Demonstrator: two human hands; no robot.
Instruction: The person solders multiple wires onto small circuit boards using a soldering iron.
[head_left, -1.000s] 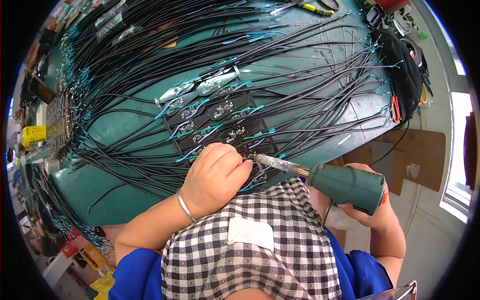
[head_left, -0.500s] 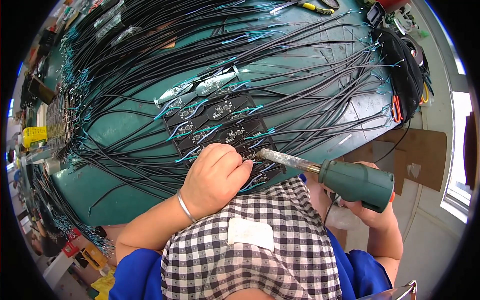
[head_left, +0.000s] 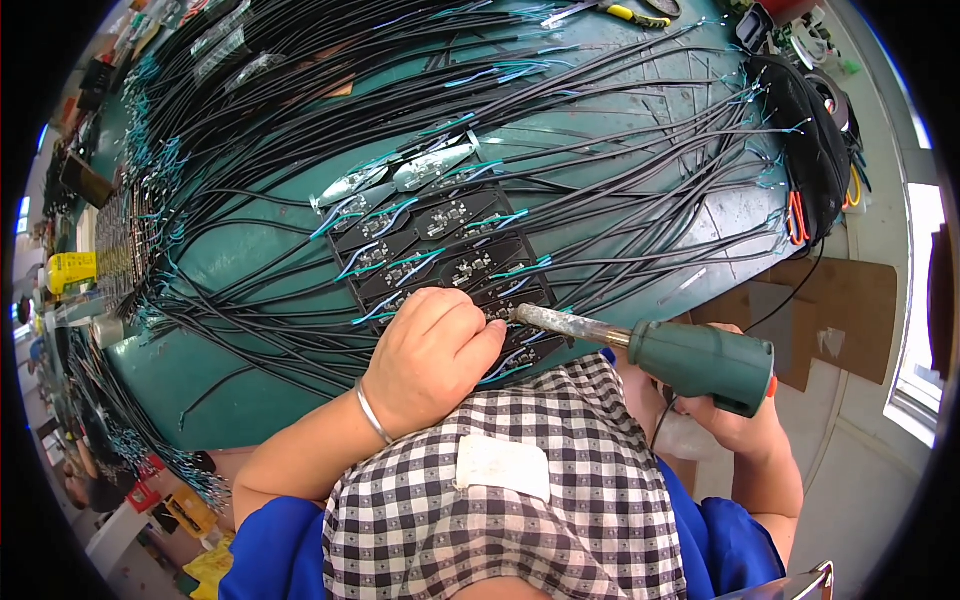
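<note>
My right hand (head_left: 735,422) grips the green handle of a heat gun (head_left: 705,365) from below. Its long, scorched metal barrel points left, with the tip just over the near part of a black circuit board panel (head_left: 445,220), close to my left thumb. My left hand (head_left: 430,345) is closed over that same near edge, thumb against the bent fingers; what they pinch, if anything, is hidden. Blue and green wire ends lie along the boards, and black cables (head_left: 640,200) run out from both sides of the panel.
Thick bundles of black cable (head_left: 270,110) cover the far part of the green table (head_left: 240,410). Yellow-handled pliers (head_left: 638,16) lie at the back. A black pouch (head_left: 805,140) sits at the right end, with cardboard (head_left: 855,315) below. A yellow container (head_left: 72,270) stands at far left.
My right hand and the heat gun have shifted slightly left, bringing the barrel tip closer to my left thumb. My left hand stays in the same place.
</note>
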